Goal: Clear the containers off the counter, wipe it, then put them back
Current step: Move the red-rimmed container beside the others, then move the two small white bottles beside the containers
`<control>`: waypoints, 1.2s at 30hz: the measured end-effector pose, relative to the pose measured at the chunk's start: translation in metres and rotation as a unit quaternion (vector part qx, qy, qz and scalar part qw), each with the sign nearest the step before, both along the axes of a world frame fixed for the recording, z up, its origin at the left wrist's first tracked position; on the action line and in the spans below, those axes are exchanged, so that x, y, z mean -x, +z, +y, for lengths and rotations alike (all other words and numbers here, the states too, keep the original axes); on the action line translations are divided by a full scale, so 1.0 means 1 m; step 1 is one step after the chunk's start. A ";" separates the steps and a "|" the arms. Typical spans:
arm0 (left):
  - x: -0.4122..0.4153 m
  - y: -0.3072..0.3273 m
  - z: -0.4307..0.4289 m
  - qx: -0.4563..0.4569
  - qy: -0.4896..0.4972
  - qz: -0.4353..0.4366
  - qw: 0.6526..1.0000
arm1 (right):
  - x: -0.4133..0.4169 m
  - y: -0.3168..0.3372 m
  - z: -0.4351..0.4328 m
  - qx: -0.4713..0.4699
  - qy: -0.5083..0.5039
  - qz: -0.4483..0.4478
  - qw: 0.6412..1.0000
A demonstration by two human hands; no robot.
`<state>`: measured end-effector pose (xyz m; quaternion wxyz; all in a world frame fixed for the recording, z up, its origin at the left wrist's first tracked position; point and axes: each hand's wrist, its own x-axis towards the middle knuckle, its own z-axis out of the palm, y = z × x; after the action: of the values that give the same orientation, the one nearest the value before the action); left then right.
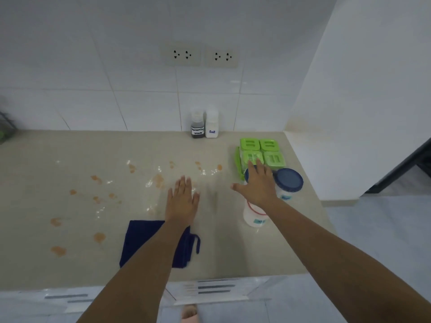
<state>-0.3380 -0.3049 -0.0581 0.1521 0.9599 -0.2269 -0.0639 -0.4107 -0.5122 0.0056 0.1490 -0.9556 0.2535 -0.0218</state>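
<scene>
The beige counter point(70, 148) carries orange stains and wet smears across its left and middle. My left hand point(183, 201) hovers flat and open over the middle, just beyond a folded dark blue cloth point(142, 238). My right hand point(258, 185) is open with fingers spread above a blue-lidded jar, mostly hidden beneath it. A second blue-lidded white jar point(289, 183) stands to its right, and a white jar with a red band point(253, 215) sits under my wrist. A green four-lid container set point(268, 150) is behind them. A seasoning sauce bottle point(197, 127) and a salt bottle point(212, 125) stand at the wall.
White tiled wall with two double sockets point(200, 55) runs behind the counter. A white side wall point(349, 113) bounds the right end. The front edge drops to drawer fronts point(210, 290) and a pale floor. A dark rack point(4, 127) shows at the far left.
</scene>
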 end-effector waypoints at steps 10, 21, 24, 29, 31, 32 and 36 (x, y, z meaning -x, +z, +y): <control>-0.157 0.044 -0.045 -0.024 -0.070 -0.014 0.997 | -0.155 0.002 -0.008 -0.019 -0.019 0.001 1.000; -0.285 0.067 -0.104 0.041 -0.087 -0.053 0.994 | -0.288 0.002 -0.043 -0.029 -0.020 -0.021 0.999; -0.305 0.067 -0.120 0.057 -0.079 -0.061 0.993 | -0.309 -0.003 -0.052 -0.041 -0.018 -0.006 0.999; -0.332 0.054 -0.135 0.086 -0.077 -0.010 0.993 | -0.323 -0.014 -0.063 -0.093 -0.009 -0.002 0.996; -0.335 0.048 -0.139 0.123 -0.073 0.006 0.990 | -0.326 -0.017 -0.065 -0.118 -0.017 -0.031 0.992; -0.336 0.045 -0.140 0.141 -0.068 0.008 0.988 | -0.327 -0.019 -0.066 -0.128 -0.022 -0.047 0.990; -0.335 0.044 -0.140 0.203 -0.043 0.024 0.978 | -0.327 -0.020 -0.064 -0.188 -0.043 -0.095 0.977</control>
<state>-0.0034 -0.4452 -0.0143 0.3468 0.8965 -0.2720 -0.0461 -0.0836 -0.5765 -0.0146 0.3481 -0.8922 0.2788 -0.0714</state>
